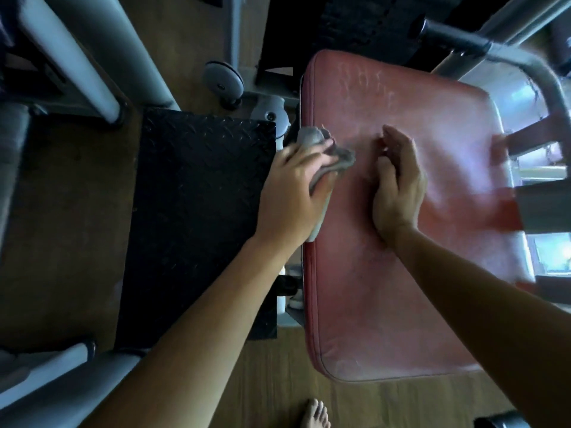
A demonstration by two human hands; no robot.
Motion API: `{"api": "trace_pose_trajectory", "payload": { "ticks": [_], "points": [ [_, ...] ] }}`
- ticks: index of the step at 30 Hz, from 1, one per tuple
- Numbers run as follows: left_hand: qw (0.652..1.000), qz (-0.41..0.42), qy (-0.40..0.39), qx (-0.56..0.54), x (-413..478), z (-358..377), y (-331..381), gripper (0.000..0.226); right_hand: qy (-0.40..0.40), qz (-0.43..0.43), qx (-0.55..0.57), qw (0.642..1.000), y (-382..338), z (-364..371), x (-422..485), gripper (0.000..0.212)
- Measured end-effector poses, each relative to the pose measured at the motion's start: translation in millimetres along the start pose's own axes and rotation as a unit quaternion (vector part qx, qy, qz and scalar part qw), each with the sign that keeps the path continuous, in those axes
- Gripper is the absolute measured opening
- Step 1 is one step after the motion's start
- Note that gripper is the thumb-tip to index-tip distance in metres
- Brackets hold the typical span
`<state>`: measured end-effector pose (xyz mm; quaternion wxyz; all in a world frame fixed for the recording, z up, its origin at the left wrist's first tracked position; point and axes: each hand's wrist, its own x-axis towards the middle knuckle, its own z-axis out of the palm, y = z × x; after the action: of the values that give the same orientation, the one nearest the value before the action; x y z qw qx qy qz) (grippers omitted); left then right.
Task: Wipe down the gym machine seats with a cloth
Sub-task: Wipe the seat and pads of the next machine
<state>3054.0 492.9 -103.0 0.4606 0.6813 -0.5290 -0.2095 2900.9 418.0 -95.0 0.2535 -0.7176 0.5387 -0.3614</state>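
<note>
Head view: a crumpled grey cloth [321,168] is clamped in the left hand [293,193], fingers curled over it, at the left edge of a worn red padded vinyl seat [386,257]. One bunched end pokes out ahead of the grip, a tail hangs below it along the seat edge. The right hand [398,186] is laid on the pad just right of the grip, fingers loosely bent, nothing held; whether it presses cannot be told. Left of the grip a black diamond-plate footplate [197,211] is seen; grey metal frame tubes [80,57] lie beyond. The frame is motion-blurred.

Judged step: wiping near the left edge. The cloth would be better flattened under the palm so more fabric meets the pad. Overlapping strokes should be run edge to edge, the piped seam included. The dull streaks far ahead of the grip look unwiped. The right hand should be kept clear of the stroke path.
</note>
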Motion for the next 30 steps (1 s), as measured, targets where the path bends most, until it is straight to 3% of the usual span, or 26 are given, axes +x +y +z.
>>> {"api": "trace_pose_trajectory", "payload": {
  "ticks": [6, 10, 16, 21, 26, 30],
  "points": [
    [0.995, 0.053, -0.021, 0.084, -46.9, 2.1, 20.1, 0.017, -0.001, 0.044, 0.079, 0.996, -1.6, -6.0, 0.0, 0.039],
    [0.996, 0.052, -0.015, 0.069, -81.2, -3.7, 27.6, 0.016, -0.032, 0.060, 0.104, 0.992, -7.9, -14.7, 0.8, 0.035],
    [0.996, -0.053, 0.014, -0.070, -126.0, -20.4, 28.6, 0.024, -0.122, 0.039, 0.046, 0.991, -14.9, -26.0, -42.3, 0.037],
    [0.963, -0.156, 0.089, -0.202, -150.8, -25.2, 18.0, 0.023, -0.194, -0.027, -0.093, 0.976, -26.7, -26.0, -97.2, 0.041],
    [0.908, -0.260, 0.171, -0.279, -161.5, -30.7, -23.7, 0.022, -0.169, -0.073, -0.184, 0.965, -27.2, -16.9, -106.3, 0.044],
    [0.899, -0.251, 0.146, -0.328, -157.8, -33.6, -40.3, 0.024, -0.134, -0.070, -0.178, 0.972, -25.8, -13.3, -104.9, 0.048]
  ]
}}
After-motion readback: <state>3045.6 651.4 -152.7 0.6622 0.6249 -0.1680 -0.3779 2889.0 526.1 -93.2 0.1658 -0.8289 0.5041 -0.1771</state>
